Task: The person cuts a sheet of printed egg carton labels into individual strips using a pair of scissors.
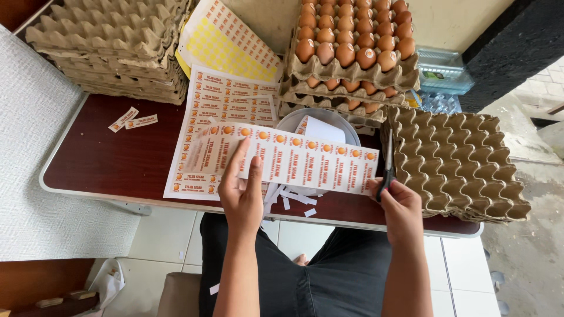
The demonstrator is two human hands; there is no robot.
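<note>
- Left hand (pixel 242 191): fingers closed in a pinch on the left part of the label strip (pixel 294 159), thumb on top and index finger extended along the paper.
- Label strip: long white sheet printed with orange dots, held level above the front of the dark red table (pixel 111 158), spanning from hand to hand.
- Right hand (pixel 400 208): fingers curled shut through the handles of the scissors (pixel 388 167).
- Scissors: blades point away from the person and meet the right end of the strip.
- White bowl (pixel 296 120): directly behind the strip, partly covered by it.
- Paper offcuts (pixel 294 198): lie on the table edge below the strip.
- Label sheets (pixel 226 97): uncut, flat on the table, left of the bowl.
- Egg trays (pixel 352 53): filled with brown eggs, stacked behind the bowl.
- Empty trays (pixel 455 161): stacked just right of the right hand.
</note>
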